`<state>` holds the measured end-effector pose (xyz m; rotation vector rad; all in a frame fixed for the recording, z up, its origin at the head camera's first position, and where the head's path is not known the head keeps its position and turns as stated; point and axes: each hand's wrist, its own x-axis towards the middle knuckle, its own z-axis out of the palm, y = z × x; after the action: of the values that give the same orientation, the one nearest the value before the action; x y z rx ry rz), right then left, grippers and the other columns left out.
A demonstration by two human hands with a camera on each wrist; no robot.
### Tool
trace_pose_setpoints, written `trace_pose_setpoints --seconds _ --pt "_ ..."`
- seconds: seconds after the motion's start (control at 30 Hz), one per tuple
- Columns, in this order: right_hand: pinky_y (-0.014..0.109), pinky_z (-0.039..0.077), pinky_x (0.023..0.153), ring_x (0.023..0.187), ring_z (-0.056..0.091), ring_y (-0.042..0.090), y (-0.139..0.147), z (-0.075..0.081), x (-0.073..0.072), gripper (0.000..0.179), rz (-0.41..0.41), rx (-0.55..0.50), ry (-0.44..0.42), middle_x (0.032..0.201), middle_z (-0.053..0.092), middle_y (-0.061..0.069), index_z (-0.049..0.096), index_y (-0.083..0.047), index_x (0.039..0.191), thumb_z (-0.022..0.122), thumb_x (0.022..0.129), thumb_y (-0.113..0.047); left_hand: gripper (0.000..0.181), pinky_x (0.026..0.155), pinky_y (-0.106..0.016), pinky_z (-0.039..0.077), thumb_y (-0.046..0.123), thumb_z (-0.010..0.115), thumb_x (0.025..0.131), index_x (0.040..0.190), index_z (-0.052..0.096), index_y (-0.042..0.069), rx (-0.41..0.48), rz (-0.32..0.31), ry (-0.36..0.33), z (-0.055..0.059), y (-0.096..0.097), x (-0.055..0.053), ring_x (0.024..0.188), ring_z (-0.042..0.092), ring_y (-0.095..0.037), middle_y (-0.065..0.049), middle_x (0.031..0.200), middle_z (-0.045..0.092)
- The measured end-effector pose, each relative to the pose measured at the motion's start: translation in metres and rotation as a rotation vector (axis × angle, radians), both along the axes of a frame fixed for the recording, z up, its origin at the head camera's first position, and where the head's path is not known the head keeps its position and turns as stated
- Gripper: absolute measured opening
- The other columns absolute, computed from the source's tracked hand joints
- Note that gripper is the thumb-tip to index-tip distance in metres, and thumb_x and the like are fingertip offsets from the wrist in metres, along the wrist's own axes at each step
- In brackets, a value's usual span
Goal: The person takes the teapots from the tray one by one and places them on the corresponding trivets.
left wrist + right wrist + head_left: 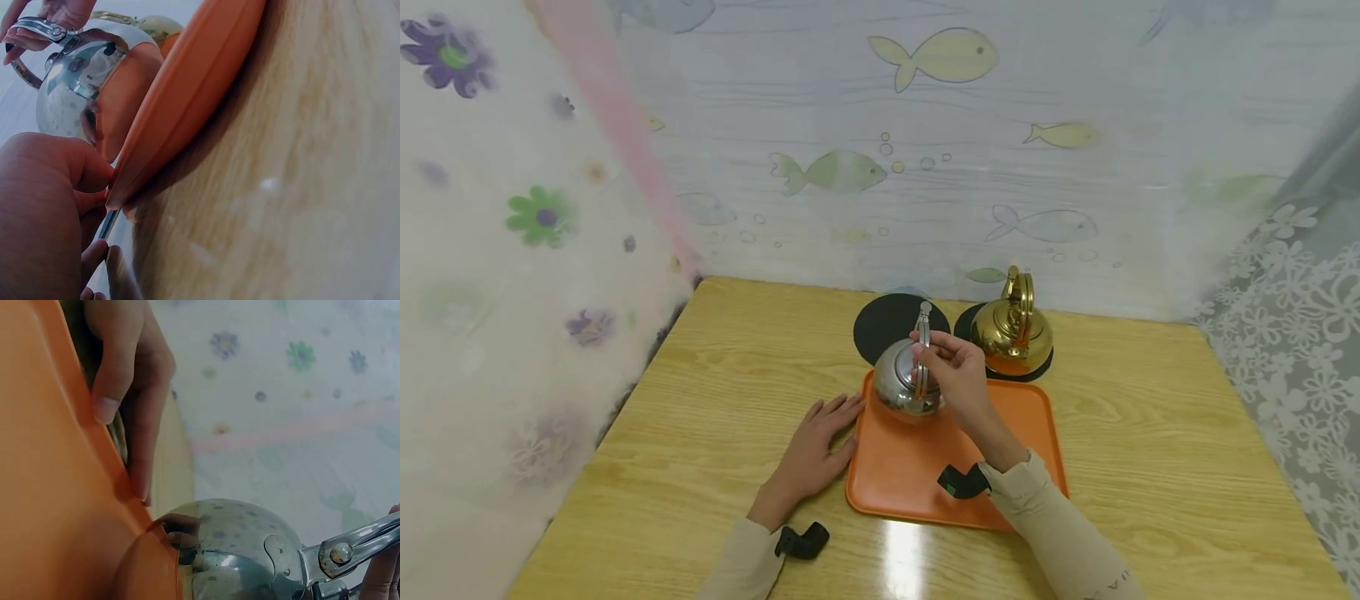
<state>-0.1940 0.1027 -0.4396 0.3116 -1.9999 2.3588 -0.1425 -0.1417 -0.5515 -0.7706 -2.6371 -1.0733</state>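
A shiny silver kettle (pixel 897 385) is at the far left corner of an orange tray (pixel 917 483). My right hand (pixel 958 371) grips its upright handle, thumb on the near side. Whether the kettle's base touches the tray cannot be told. My left hand (pixel 816 446) lies on the table at the tray's left edge, fingers extended. In the left wrist view, the thumb and a finger of that left hand (pixel 44 194) are against the tray's rim (pixel 181 106). The right wrist view shows the kettle body (pixel 231 556) close to the tray wall.
A gold kettle (pixel 1011 337) stands on a black round mat at the back right. Beside it lies another black round mat (pixel 895 321), partly behind the silver kettle. The wooden table (pixel 737 350) meets a fish-patterned curtain (pixel 820 250) at the back.
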Motion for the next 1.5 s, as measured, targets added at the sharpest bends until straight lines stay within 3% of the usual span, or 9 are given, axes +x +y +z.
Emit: trace_pose_setpoints --seconds 0.2,0.43,0.7,1.5 --pt "0.022 0.059 0.061 0.071 0.069 0.009 0.000 0.000 -0.003 0.030 0.014 0.000 -0.014 0.107 0.073 0.020 0.066 0.010 0.125 0.064 0.098 -0.004 0.050 0.118 -0.065 0.026 0.019 0.063 0.098 0.146 0.057 0.007 0.001 -0.007 -0.004 0.003 0.001 0.001 0.143 0.045 -0.038 -0.009 0.151 0.054" --pt "0.023 0.060 0.062 0.069 0.070 0.010 0.000 0.002 -0.004 0.030 0.009 -0.020 -0.026 0.111 0.070 0.026 0.066 0.010 0.125 0.064 0.099 -0.004 0.051 0.118 -0.064 0.027 0.019 0.063 0.098 0.146 0.057 0.007 0.004 -0.005 -0.001 0.000 0.001 0.000 0.143 0.046 -0.037 -0.010 0.151 0.054" --pt "0.025 0.059 0.057 0.063 0.071 0.013 0.001 0.002 -0.006 0.032 0.031 -0.039 -0.075 0.098 0.072 0.018 0.065 0.010 0.127 0.064 0.099 -0.006 0.051 0.119 -0.064 0.026 0.021 0.063 0.099 0.148 0.055 0.008 0.002 -0.009 -0.018 -0.002 0.001 -0.001 0.144 0.044 -0.036 -0.008 0.152 0.053" --pt "0.024 0.059 0.057 0.063 0.070 0.014 -0.006 -0.002 -0.015 0.031 0.012 -0.085 -0.039 0.093 0.070 0.018 0.064 0.014 0.124 0.063 0.099 -0.004 0.051 0.120 -0.064 0.024 0.019 0.063 0.098 0.146 0.056 0.006 0.012 -0.010 -0.026 0.003 0.001 0.000 0.144 0.044 -0.038 -0.009 0.153 0.052"
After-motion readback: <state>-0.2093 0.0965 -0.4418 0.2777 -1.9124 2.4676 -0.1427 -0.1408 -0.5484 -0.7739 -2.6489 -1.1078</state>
